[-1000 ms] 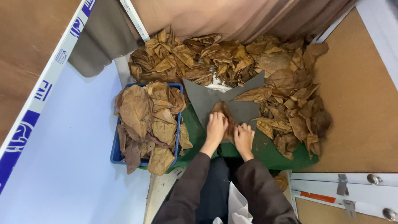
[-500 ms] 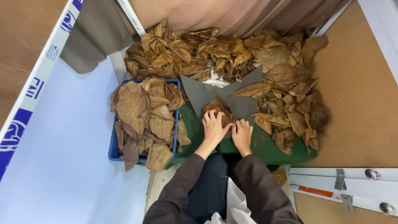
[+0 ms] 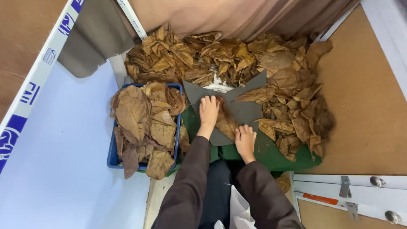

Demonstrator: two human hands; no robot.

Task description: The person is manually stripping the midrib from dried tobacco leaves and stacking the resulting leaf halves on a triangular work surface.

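Two hands flatten a dried brown leaf on a grey mat.

The left hand [image 3: 208, 111] lies palm down, fingers spread, on the upper end of the leaf [image 3: 225, 121]; the right hand [image 3: 245, 141] presses flat on its lower end, the two hands apart. The leaf lies between them on the grey mat [image 3: 246, 111]. A blue crate [image 3: 112, 157] of leaves sits left of the left hand; a leaf heap [image 3: 203, 57] lies beyond both hands.

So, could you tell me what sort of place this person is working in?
Probably a small leaf-sorting or processing workstation: a big pile of dried brown leaves, a blue crate filled with more, and both hands pressing one leaf on a grey mat.
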